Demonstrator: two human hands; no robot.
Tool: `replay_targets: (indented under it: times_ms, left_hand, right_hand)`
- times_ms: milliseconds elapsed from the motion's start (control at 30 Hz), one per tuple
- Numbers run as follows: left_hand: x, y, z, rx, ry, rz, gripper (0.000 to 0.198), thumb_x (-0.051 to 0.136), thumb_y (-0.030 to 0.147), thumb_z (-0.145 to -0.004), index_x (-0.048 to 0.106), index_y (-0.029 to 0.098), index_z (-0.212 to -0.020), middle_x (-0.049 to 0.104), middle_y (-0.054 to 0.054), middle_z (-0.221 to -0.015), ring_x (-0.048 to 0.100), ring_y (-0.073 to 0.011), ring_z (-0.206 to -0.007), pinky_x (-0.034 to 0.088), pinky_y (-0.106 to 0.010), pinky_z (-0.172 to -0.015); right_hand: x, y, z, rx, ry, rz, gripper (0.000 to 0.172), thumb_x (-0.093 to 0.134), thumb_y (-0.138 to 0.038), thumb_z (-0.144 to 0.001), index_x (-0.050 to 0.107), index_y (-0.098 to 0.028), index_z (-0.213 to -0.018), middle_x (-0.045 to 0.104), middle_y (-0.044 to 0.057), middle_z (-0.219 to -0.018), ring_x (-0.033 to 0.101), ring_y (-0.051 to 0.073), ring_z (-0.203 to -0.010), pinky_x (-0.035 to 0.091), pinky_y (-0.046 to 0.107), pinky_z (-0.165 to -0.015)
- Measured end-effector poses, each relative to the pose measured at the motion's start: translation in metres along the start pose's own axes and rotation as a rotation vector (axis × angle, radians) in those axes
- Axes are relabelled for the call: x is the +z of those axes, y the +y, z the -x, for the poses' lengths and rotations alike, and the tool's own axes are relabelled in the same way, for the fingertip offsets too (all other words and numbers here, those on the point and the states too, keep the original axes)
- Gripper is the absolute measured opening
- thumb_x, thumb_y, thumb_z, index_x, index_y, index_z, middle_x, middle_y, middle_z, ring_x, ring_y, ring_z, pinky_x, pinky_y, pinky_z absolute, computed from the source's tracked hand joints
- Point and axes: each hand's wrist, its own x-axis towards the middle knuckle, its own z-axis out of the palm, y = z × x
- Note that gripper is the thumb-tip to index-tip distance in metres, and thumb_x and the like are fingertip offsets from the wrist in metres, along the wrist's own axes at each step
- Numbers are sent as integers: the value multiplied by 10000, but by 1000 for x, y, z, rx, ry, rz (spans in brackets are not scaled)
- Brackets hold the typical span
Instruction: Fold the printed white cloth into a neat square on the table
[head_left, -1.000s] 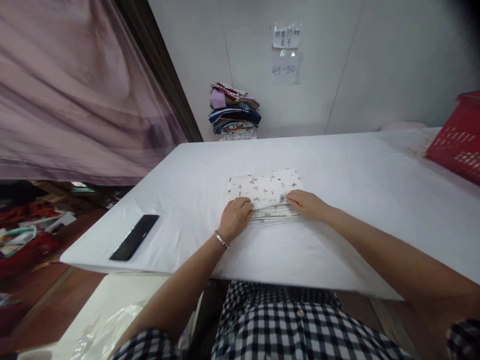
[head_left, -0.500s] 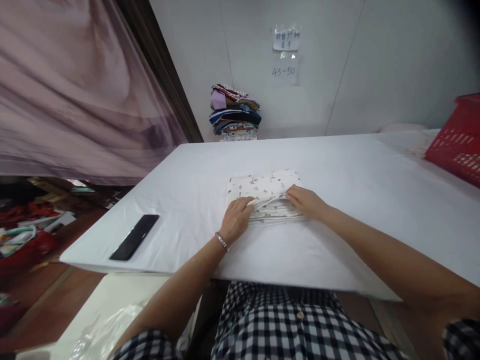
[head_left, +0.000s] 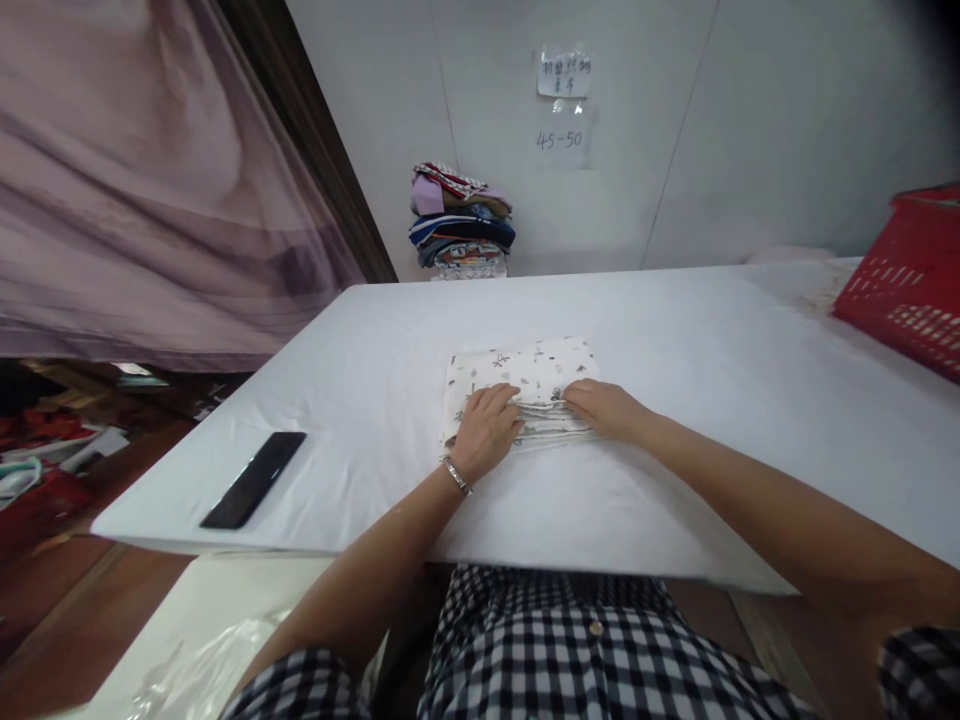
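Observation:
A folded white cloth with small printed figures [head_left: 517, 370] lies in the middle of the white table [head_left: 675, 330]. My left hand [head_left: 487, 430], with a bracelet at the wrist, rests on the cloth's near left part, fingers laid flat over it. My right hand [head_left: 600, 408] is at the near right edge, fingers curled against the stacked layers there. Whether the right fingers pinch a layer is hard to make out.
A black flat device [head_left: 253, 479] lies near the table's left front corner. A stack of folded coloured clothes [head_left: 459, 220] sits at the far edge by the wall. A red plastic basket [head_left: 907, 280] stands at the right. A purple curtain [head_left: 150, 180] hangs left.
My left hand has slid further onto the cloth and flattened. The lifted top layer has dropped back onto the stack. My right hand stays at the near right edge.

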Motion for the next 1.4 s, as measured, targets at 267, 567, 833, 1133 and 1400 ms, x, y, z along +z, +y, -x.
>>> replay_targets:
  times_ms: [267, 567, 833, 1133, 1400]
  left_hand:
    - [0, -4, 2, -12, 34, -13, 153, 477, 221, -858, 595, 202, -953, 545, -85, -1226, 453, -245, -1161, 375, -420, -932]
    - [7, -4, -2, -15, -13, -12, 163, 480, 265, -868, 628, 198, -880, 556, -82, -1215, 461, -247, -1149, 400, -414, -891]
    - [3, 3, -9, -32, -6, 70, 184, 437, 206, -873, 608, 183, -809, 574, -77, -1176, 465, -233, -1147, 403, -408, -909]
    - [-3, 7, 2, -9, 73, 161, 141, 436, 209, -873, 570, 182, -835, 548, -88, -1197, 469, -203, -1125, 399, -379, -923]
    - [-4, 10, -6, -94, 101, 233, 141, 431, 221, -873, 545, 186, -797, 560, -84, -1158, 497, -200, -1080, 417, -373, -895]
  right_hand:
    - [3, 4, -1, 7, 46, -15, 298, 277, -282, -940, 557, -185, -916, 598, 81, -947, 536, 176, -882, 413, 273, -698]
    - [2, 0, -2, -2, 14, 34, 325, 267, -293, -942, 571, -183, -901, 608, 86, -909, 539, 187, -872, 409, 291, -701]
    - [4, 0, 0, -43, 24, 40, 341, 283, -305, -935, 596, -172, -968, 613, 108, -953, 543, 209, -904, 420, 329, -743]
    - [12, -4, 3, -72, 53, 91, 340, 303, -279, -926, 585, -151, -1067, 600, 121, -1076, 531, 226, -986, 424, 362, -810]
    - [17, -14, 2, -8, 53, 124, 349, 399, -349, -897, 528, -152, -1155, 571, 146, -1120, 514, 263, -1007, 397, 396, -810]
